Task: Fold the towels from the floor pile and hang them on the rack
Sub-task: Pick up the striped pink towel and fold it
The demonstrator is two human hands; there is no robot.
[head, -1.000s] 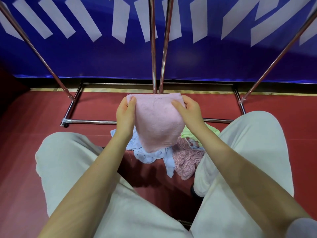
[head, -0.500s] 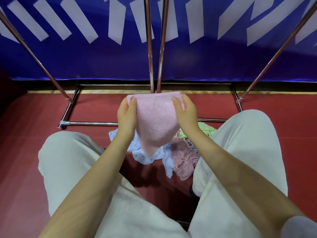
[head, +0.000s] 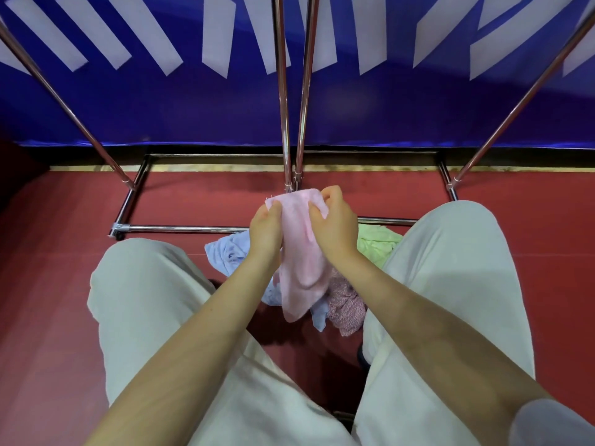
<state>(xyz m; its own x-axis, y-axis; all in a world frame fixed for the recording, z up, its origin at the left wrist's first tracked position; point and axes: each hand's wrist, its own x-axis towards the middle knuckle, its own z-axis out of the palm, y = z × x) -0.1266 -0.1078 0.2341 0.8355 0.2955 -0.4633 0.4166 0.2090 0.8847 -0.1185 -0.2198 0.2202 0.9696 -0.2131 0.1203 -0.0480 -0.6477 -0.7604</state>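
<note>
- Pink towel held up in the air between both hands, above the floor pile, in front of the rack's base.
- Left hand grips the towel's upper left edge; fingers curled onto the cloth, thumb side hidden behind it.
- Right hand pinches the upper right corner; fingers bent over the top edge, thumb pressing on the front.
- Hands near each other, so the towel bunches narrow and hangs down in a loose fold, lower end dangling over the pile.
- Floor pile sits on the red floor between the knees: light blue cloth on the left, green cloth on the right, mottled pink cloth at the near side.
- Rack: chrome tubes, two upright poles close together at centre, slanted poles left and right, rectangular base frame on the floor just beyond the pile.
- No towel visible on the rack parts in view.
- Person wears pale trousers, knees apart either side of the pile.
- Blue banner with white stripes behind the rack.
</note>
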